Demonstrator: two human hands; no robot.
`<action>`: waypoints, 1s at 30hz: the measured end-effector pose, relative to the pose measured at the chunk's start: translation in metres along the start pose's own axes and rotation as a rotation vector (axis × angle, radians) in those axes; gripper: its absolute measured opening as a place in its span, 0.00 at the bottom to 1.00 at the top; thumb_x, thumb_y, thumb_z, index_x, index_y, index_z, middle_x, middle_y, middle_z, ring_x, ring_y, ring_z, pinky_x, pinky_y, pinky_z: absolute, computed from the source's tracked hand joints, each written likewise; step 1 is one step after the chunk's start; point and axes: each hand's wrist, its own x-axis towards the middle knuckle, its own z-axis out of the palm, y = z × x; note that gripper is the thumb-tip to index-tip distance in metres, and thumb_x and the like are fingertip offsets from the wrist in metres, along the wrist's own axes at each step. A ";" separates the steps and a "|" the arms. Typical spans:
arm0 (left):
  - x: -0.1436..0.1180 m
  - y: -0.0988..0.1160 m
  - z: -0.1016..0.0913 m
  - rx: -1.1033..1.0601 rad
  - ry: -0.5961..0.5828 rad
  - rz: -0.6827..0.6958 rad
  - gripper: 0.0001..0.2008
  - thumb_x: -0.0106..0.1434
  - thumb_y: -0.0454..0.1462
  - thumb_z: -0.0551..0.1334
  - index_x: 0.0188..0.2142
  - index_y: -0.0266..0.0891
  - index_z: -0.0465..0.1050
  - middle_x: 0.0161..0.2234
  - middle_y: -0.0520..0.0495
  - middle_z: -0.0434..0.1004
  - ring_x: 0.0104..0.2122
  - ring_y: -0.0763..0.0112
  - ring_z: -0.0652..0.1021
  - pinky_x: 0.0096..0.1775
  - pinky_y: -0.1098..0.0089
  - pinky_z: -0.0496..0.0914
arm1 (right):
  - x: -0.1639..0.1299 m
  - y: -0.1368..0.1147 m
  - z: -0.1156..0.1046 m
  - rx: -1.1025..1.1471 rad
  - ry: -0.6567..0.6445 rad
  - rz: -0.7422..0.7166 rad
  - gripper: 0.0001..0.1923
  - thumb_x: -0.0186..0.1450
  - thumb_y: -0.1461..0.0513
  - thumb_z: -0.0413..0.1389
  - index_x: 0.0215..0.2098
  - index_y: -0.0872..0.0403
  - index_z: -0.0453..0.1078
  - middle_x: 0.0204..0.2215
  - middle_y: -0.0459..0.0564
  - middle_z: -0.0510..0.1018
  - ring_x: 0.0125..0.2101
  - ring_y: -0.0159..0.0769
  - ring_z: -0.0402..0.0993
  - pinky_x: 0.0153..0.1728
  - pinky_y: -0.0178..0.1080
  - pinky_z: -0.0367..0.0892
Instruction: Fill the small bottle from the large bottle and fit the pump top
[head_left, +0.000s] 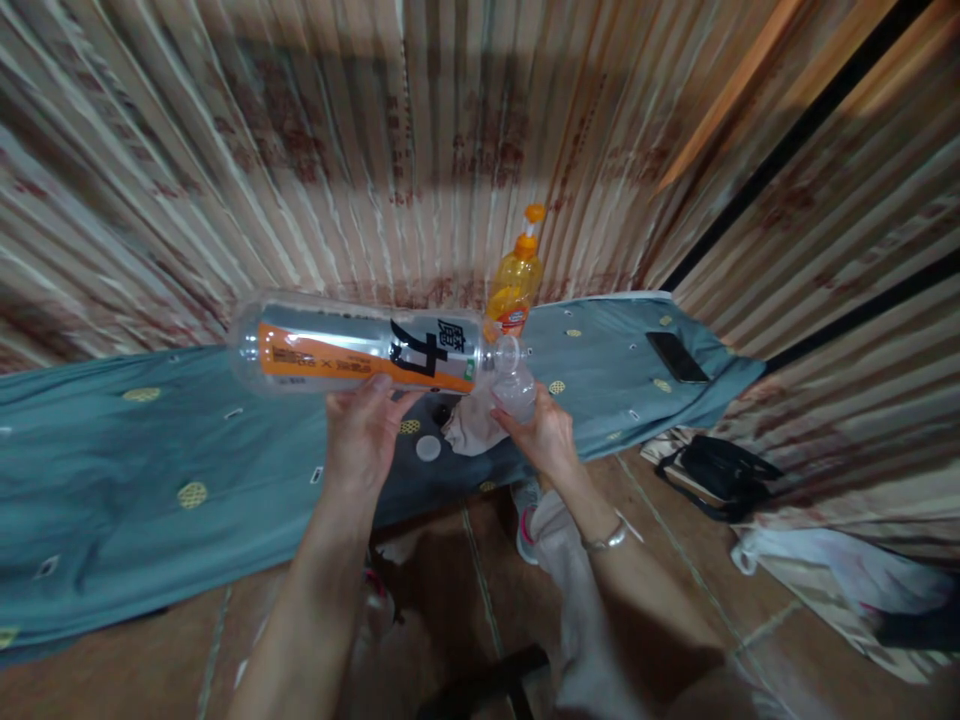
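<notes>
My left hand (364, 430) grips a large clear plastic bottle (360, 345) with an orange label, held on its side above a table covered in a blue-green cloth (150, 470). Its open neck points right, at a small clear cup (516, 392) that my right hand (541, 437) holds. The bottle looks nearly empty. A white round cap (428, 448) lies on the cloth below the bottle, next to a crumpled pale cloth (472, 425).
An orange pump bottle (514, 280) stands at the back of the table against a striped curtain. A black phone (677, 357) lies on the cloth at the right. On the tiled floor to the right are a black bag (720, 470) and a white plastic bag (832, 575).
</notes>
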 end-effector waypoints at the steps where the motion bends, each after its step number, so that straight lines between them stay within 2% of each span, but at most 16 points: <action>1: 0.000 0.000 -0.001 0.005 -0.003 0.001 0.14 0.46 0.40 0.80 0.25 0.45 0.75 0.29 0.52 0.82 0.36 0.61 0.83 0.41 0.59 0.83 | 0.000 0.000 0.000 -0.002 0.006 -0.003 0.36 0.64 0.41 0.59 0.58 0.59 0.66 0.43 0.63 0.84 0.43 0.51 0.84 0.41 0.45 0.76; 7: 0.003 -0.001 -0.007 0.044 -0.016 0.013 0.12 0.50 0.40 0.78 0.30 0.46 0.78 0.31 0.51 0.82 0.36 0.60 0.83 0.42 0.57 0.82 | 0.000 -0.001 0.000 -0.011 0.009 -0.024 0.35 0.65 0.41 0.58 0.57 0.59 0.66 0.43 0.63 0.84 0.43 0.51 0.83 0.41 0.46 0.76; 12: 0.003 0.000 -0.007 0.018 0.017 0.033 0.15 0.46 0.40 0.80 0.31 0.44 0.79 0.33 0.51 0.83 0.35 0.62 0.83 0.39 0.61 0.83 | 0.001 0.000 0.002 -0.003 0.022 -0.035 0.36 0.65 0.40 0.57 0.57 0.58 0.66 0.42 0.63 0.84 0.43 0.52 0.83 0.41 0.47 0.76; 20: 0.003 0.007 -0.004 0.075 -0.003 0.048 0.15 0.47 0.41 0.79 0.31 0.46 0.78 0.31 0.50 0.82 0.38 0.55 0.84 0.40 0.55 0.83 | 0.001 0.001 0.003 -0.008 0.023 -0.049 0.39 0.65 0.37 0.54 0.58 0.60 0.66 0.44 0.65 0.83 0.44 0.53 0.82 0.43 0.48 0.76; 26: 0.003 0.008 -0.003 0.064 0.005 0.054 0.15 0.48 0.40 0.78 0.33 0.47 0.77 0.33 0.51 0.83 0.37 0.57 0.83 0.39 0.55 0.83 | 0.001 0.001 0.004 -0.021 0.017 -0.055 0.39 0.66 0.36 0.53 0.58 0.60 0.66 0.44 0.65 0.83 0.44 0.52 0.82 0.42 0.48 0.76; 30: 0.003 0.007 -0.003 0.062 0.017 0.047 0.15 0.47 0.40 0.78 0.31 0.46 0.76 0.33 0.50 0.82 0.37 0.56 0.83 0.40 0.54 0.83 | 0.001 0.001 0.004 -0.025 0.009 -0.039 0.38 0.65 0.37 0.54 0.58 0.58 0.66 0.44 0.64 0.83 0.44 0.52 0.82 0.43 0.47 0.75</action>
